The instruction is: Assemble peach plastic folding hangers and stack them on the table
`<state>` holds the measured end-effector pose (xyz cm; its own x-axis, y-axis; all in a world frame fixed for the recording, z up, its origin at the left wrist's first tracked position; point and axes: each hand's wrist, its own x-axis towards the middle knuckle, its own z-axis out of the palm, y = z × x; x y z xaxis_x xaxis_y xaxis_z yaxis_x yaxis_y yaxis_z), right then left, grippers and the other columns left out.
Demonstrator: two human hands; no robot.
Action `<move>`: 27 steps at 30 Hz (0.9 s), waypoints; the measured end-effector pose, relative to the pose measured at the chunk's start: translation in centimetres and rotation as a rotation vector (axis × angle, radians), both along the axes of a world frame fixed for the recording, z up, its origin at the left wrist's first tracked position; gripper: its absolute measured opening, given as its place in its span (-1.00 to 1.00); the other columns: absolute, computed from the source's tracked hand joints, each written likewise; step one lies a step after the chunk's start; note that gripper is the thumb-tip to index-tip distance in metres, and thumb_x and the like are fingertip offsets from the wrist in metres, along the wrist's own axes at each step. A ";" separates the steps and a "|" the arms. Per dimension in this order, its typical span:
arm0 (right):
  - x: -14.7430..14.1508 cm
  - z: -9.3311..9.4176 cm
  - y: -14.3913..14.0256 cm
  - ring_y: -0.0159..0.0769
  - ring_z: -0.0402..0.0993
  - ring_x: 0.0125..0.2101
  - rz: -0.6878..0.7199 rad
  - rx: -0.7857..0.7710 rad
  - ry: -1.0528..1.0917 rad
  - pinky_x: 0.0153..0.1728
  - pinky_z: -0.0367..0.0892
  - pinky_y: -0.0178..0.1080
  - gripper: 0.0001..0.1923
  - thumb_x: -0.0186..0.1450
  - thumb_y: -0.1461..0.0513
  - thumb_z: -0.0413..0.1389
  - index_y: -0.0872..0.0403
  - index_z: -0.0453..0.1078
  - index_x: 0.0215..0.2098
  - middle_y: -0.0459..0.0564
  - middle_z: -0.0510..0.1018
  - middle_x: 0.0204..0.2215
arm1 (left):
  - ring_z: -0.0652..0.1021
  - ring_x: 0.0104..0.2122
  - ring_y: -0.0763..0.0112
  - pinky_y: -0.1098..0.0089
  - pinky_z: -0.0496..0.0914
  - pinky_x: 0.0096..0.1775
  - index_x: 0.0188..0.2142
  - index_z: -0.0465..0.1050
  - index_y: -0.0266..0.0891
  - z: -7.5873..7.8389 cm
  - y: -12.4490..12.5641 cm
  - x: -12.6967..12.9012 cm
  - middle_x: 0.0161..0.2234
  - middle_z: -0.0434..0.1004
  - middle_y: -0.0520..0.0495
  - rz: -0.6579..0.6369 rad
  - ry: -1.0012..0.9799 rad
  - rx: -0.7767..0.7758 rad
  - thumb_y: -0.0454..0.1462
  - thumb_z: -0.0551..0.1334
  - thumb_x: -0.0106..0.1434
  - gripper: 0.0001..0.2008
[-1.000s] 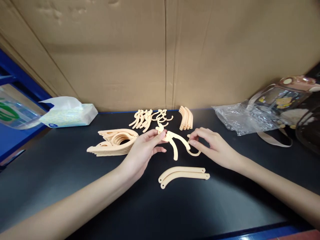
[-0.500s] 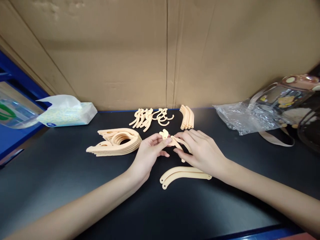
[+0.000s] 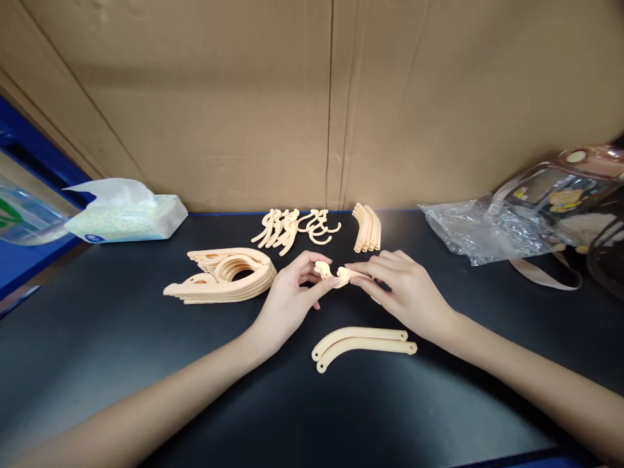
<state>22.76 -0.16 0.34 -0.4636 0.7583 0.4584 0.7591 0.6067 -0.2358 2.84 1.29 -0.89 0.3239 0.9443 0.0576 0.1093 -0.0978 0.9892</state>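
My left hand (image 3: 295, 296) pinches a small curved beige hanger hook (image 3: 322, 269) between thumb and fingers, above the black table. From the right, my right hand (image 3: 407, 286) is closed on a beige hanger arm (image 3: 345, 275), whose end meets the hook; most of the arm is hidden behind my fingers. Nearer to me lie two loose curved hanger arms (image 3: 363, 341), side by side, with small holes at their ends. Left of my left hand sits a stack of folded beige hangers (image 3: 234, 286).
Several loose hooks (image 3: 277, 229) lie in a group at the back, beside a bundle of curved arms (image 3: 366, 227). A tissue pack (image 3: 131, 218) stands at the back left. At the right are a crinkled clear plastic bag (image 3: 458, 227) and a transparent bag with a strap (image 3: 565, 195). Cardboard (image 3: 244, 110) walls the back.
My right fingers have closed in around the arm, and the strips that stuck out beneath them are now mostly hidden. The hook has turned slightly in my left hand.
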 end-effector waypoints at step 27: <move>-0.9 -1.2 2.0 -0.35 0.42 -0.36 0.021 -0.204 0.150 -0.26 0.28 -0.26 -0.91 0.32 0.27 0.07 0.03 0.38 -0.35 -0.13 0.53 -0.41 | 0.40 -0.31 0.28 0.26 0.25 -0.28 -0.20 0.50 -0.22 0.4 -1.1 -2.6 -0.25 0.48 -0.07 0.001 1.165 0.956 -0.29 0.06 0.36 -0.78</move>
<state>21.87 1.88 -0.84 -0.4187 0.8329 0.3620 0.6939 0.5505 -0.4641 0.27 0.23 -0.45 0.6200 0.7012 0.3521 0.7669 -0.6364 -0.0828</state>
